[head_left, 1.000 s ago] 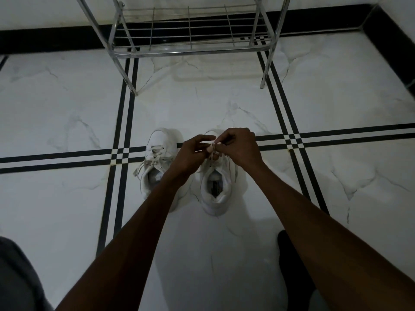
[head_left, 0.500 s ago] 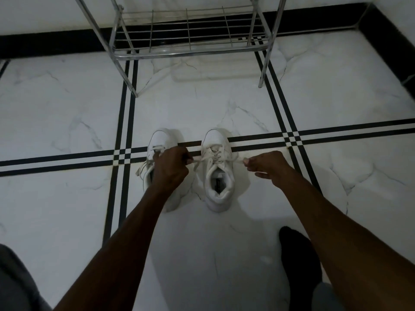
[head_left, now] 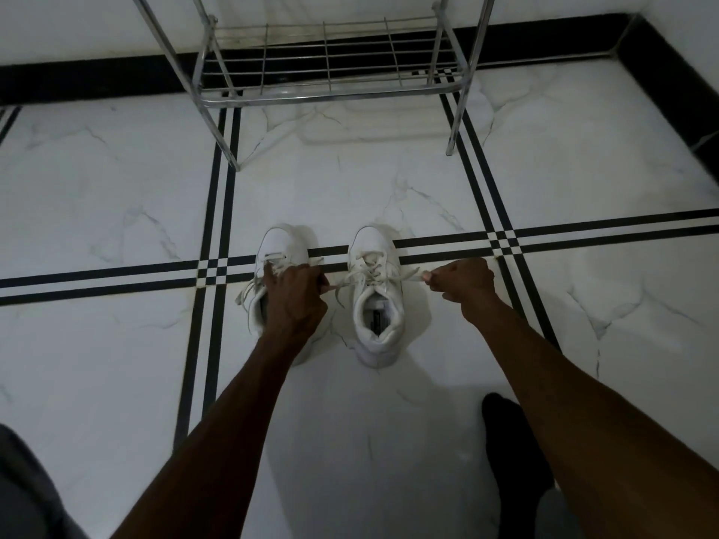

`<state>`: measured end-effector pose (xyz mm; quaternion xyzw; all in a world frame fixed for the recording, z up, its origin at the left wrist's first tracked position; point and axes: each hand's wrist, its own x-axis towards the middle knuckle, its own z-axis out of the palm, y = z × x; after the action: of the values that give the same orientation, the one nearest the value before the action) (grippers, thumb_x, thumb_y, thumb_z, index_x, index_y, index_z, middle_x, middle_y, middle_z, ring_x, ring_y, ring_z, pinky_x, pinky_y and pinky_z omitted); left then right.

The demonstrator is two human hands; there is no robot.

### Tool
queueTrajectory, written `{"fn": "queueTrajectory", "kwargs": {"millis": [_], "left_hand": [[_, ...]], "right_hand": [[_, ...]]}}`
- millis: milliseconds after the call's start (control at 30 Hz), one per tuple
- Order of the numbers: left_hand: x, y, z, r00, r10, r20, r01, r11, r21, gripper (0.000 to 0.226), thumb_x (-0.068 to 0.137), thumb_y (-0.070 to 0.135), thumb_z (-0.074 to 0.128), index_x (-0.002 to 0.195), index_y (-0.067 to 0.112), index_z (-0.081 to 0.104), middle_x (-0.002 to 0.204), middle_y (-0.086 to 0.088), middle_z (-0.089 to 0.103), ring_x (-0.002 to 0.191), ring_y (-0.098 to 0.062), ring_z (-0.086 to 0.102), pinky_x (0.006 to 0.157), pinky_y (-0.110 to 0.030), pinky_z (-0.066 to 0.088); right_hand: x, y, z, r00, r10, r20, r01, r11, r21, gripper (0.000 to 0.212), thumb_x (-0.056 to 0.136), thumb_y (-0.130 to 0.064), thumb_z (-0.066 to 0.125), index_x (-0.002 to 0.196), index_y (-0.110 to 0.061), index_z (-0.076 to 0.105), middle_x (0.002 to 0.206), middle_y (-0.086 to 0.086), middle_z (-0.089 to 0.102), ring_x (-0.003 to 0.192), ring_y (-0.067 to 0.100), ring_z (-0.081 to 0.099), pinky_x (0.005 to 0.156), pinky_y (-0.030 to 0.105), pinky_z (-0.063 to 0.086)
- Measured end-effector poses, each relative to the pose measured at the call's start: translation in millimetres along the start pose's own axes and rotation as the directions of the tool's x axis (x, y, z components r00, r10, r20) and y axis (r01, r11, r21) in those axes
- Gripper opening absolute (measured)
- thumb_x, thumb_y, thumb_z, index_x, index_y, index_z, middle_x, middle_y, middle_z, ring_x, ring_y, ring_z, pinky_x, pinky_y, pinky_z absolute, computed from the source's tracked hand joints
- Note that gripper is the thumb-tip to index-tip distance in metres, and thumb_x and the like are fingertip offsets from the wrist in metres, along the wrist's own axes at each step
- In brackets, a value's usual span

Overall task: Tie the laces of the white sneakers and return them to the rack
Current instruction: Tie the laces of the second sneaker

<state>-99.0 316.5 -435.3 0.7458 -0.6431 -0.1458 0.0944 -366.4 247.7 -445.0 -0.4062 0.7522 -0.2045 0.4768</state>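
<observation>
No legible text, brand, number or sign observed; a dark insole label (head_left: pixel 376 317) inside one sneaker (head_left: pixel 374 297) is unreadable.

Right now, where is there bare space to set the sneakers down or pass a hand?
The rack's bottom shelf is bare. So is the floor between the rack legs and the sneaker toes, and the tiles on either side. It is crowded at the right sneaker, where the left hand and right hand pull its laces taut, beside the left sneaker.
</observation>
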Motion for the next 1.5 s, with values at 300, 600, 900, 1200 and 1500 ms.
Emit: {"fn": "queueTrajectory", "kwargs": {"millis": [300, 600, 900, 1200, 1500], "left_hand": [[4.7, 24.0, -2.3, 0.978, 0.19, 0.086, -0.18, 0.977, -0.112, 0.068, 0.087, 0.008, 0.06, 0.151, 0.02, 0.043, 0.144, -0.003, 0.057, 0.145, -0.022, 0.042, 0.116, -0.068, -0.018], [-2.3, 28.5, 19.8, 0.997, 0.075, -0.03, -0.078, 0.988, -0.13, 0.021, 0.094, 0.015, 0.062, 0.093, 0.025, 0.08, 0.093, 0.001, 0.072, 0.102, -0.026, 0.066, 0.116, -0.067, 0.02], [-7.0, 23.2, 19.3, 0.959, 0.281, -0.029, -0.266, 0.933, 0.242, 0.034, 0.076, -0.005, 0.06, 0.095, 0.016, 0.079, 0.09, -0.007, 0.075, 0.109, -0.035, 0.065, 0.12, -0.068, 0.007], [-4.7, 14.3, 19.1, 0.943, 0.331, -0.015, -0.314, 0.908, 0.278, 0.027, 0.071, -0.001, 0.058, 0.083, 0.016, 0.076, 0.07, -0.006, 0.073, 0.093, -0.034, 0.07, 0.116, -0.064, 0.025], [2.6, 1.5, 1.3, 0.979, 0.18, -0.097, -0.179, 0.984, 0.018, 0.036, 0.093, 0.038, 0.066, 0.124, 0.02, 0.069, 0.119, -0.004, 0.074, 0.13, -0.031, 0.051, 0.102, -0.053, 0.032]], "right_hand": [[-18.5, -13.4, 9.2, 0.757, -0.588, 0.284, 0.64, 0.756, -0.14, 0.035, 0.093, -0.017, 0.068, 0.128, -0.017, 0.066, 0.131, 0.002, 0.064, 0.117, 0.013, 0.057, 0.098, 0.026, 0.045], [-27.0, -1.1, 32.9, 0.766, -0.603, 0.221, 0.635, 0.659, -0.402, 0.009, 0.091, -0.021, 0.067, 0.088, -0.012, 0.066, 0.085, 0.003, 0.071, 0.081, 0.023, 0.066, 0.078, 0.044, 0.055], [-26.9, 4.1, 36.2, 0.611, -0.759, 0.227, 0.677, 0.352, -0.647, 0.02, 0.08, 0.011, 0.059, 0.093, -0.005, 0.059, 0.091, 0.014, 0.065, 0.088, 0.035, 0.062, 0.067, 0.044, 0.046], [-15.7, 28.5, 37.9, 0.546, -0.795, 0.264, 0.751, 0.325, -0.574, 0.041, 0.089, -0.007, 0.035, 0.115, 0.011, 0.061, 0.109, 0.028, 0.066, 0.103, 0.045, 0.064, 0.084, 0.05, 0.057], [-24.5, 3.1, 27.6, 0.899, -0.301, 0.317, 0.4, 0.86, -0.318, 0.063, 0.09, -0.052, 0.063, 0.138, -0.014, 0.049, 0.133, 0.012, 0.056, 0.117, 0.028, 0.06, 0.085, 0.035, 0.052]]}}
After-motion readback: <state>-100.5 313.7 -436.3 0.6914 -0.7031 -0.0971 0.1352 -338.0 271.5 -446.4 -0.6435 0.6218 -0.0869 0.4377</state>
